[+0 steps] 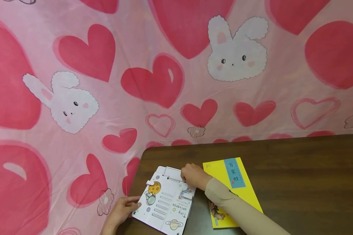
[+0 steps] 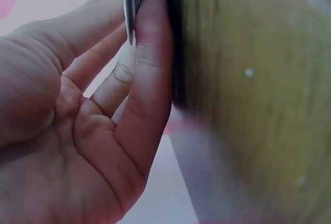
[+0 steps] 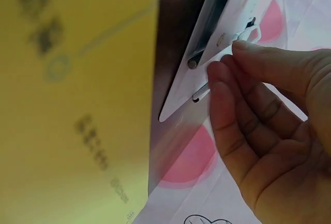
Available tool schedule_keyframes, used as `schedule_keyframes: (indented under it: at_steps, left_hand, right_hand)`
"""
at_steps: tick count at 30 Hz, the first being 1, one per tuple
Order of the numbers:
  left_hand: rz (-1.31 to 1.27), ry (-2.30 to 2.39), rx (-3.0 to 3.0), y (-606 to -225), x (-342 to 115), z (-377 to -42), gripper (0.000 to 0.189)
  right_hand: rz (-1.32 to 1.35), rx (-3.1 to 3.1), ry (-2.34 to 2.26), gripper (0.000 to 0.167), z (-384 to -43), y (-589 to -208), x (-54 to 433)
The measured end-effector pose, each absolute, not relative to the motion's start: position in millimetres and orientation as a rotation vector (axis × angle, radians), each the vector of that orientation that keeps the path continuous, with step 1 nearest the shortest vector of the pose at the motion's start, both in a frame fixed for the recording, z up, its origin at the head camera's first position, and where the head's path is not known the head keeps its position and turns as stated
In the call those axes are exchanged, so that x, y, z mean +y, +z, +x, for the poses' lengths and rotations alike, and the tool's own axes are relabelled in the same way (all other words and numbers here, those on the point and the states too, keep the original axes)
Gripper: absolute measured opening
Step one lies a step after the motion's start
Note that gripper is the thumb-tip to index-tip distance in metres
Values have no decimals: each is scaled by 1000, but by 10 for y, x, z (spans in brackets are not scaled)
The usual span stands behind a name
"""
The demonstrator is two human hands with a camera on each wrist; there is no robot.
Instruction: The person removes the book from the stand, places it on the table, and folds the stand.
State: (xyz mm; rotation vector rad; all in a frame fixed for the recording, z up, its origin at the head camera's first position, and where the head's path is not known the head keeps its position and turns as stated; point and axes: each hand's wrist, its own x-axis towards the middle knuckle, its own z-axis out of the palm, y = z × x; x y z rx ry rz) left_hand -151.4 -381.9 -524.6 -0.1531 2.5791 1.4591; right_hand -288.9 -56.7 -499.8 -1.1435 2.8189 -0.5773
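Note:
A white book stand with planet drawings, slots and the words "Tiny universe" lies folded flat on the table's left part. My left hand grips its left edge; in the left wrist view the fingers reach to the thin edge, some of them behind it. At the far right corner, my right hand pinches the stand beside its hinged top panel. The right wrist view has thumb and fingertips meeting at the stand's edge, close to a small white clip.
Right of the stand lies a yellow book with a blue title strip, partly under the right forearm. Both are on a dark wooden table. A pink cloth with hearts and rabbits hangs behind and to the left.

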Motion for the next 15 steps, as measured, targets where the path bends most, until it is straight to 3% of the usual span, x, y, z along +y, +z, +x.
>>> schedule_keyframes:
  at_steps: [3,9,15]
  left_hand:
    - [-168,1371,2684,-5224,-3783,-1524,42]
    - [-324,1068,3006,-5115,-3689,-1535,39]
    - [-364,823,3204,-4989,-3557,-1525,58]
  right_hand:
    - [-1184,2796,-576,5,-2870,-4993,-522]
    - [-1230,2730,-611,28,-2749,-4871,-471]
    - [-1317,2741,-580,31,-2604,-4711,-361]
